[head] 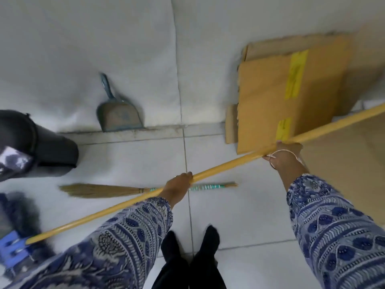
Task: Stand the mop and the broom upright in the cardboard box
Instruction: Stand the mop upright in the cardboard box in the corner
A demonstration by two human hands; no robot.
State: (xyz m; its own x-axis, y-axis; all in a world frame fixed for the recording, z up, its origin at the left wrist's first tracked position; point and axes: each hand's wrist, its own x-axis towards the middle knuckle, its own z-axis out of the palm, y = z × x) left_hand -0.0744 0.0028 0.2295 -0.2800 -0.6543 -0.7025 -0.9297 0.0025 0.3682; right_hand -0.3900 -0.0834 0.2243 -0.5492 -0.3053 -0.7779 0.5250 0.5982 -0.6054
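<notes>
Seen from the head camera, an open cardboard box stands against the wall at the right, and its inside is not visible from here. Both hands are closed around the mop, whose yellow pole slants from its dark head and blue clamp on the floor at lower left up across the box front: the left hand grips mid-pole, the right hand higher up, beside the box. The broom lies flat on the tiled floor just beyond the left hand, with a dustpan leaning on the wall behind it.
</notes>
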